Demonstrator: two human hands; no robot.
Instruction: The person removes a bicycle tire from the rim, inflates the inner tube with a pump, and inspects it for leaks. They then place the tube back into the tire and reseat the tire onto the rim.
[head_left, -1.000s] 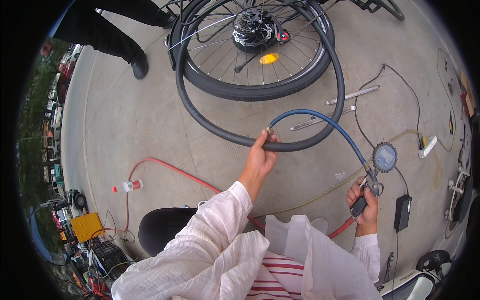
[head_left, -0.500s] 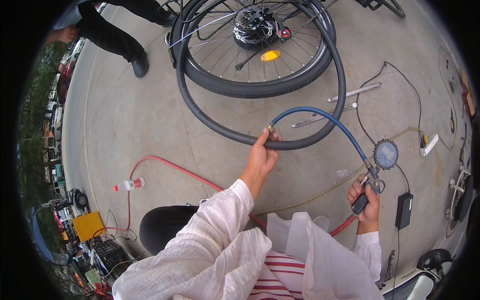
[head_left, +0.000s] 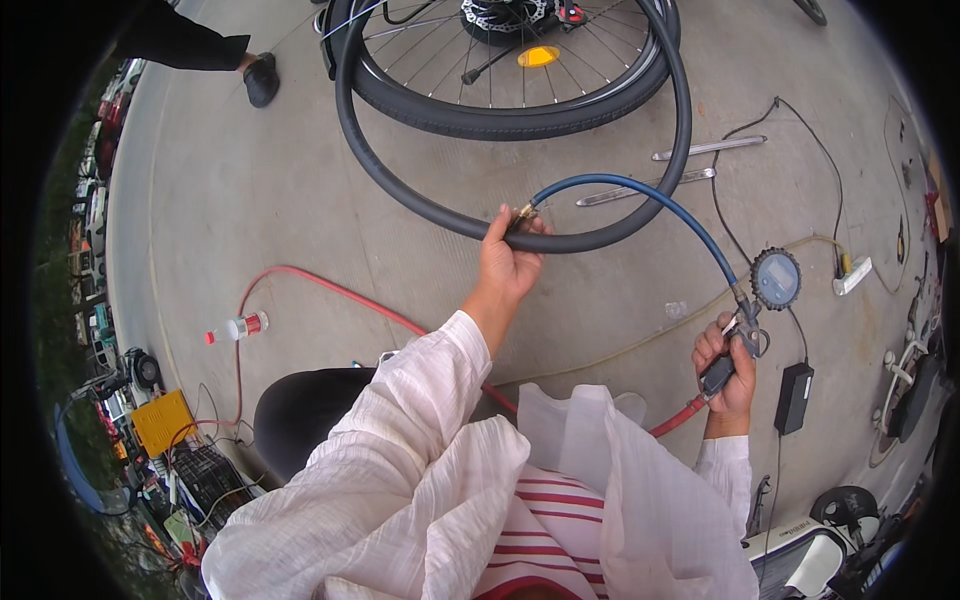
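My left hand (head_left: 510, 255) grips the black inner tube (head_left: 600, 240) near the brass end fitting (head_left: 525, 213) of a blue hose (head_left: 680, 212); whether the fitting sits on a valve is too small to tell. The tube hangs in a wide loop across the bicycle's rear wheel (head_left: 510, 125). My right hand (head_left: 725, 375) is closed around the handle of an air inflator with a round gauge (head_left: 776, 278), fed by a red hose (head_left: 675, 420). Two metal levers (head_left: 715, 147) lie on the concrete just right of the tube.
A person's leg and shoe (head_left: 261, 80) are at top left. On the floor are a plastic bottle (head_left: 245, 327), a black adapter (head_left: 795, 397), a white power strip (head_left: 852, 275) and cords. A yellow box (head_left: 160, 420) and clutter line the left; a white vehicle (head_left: 815, 555) is at lower right.
The whole scene sits higher in the picture and slightly leftward, my hands and the tube included. Less of the other person shows at top left. Both my hands keep their holds.
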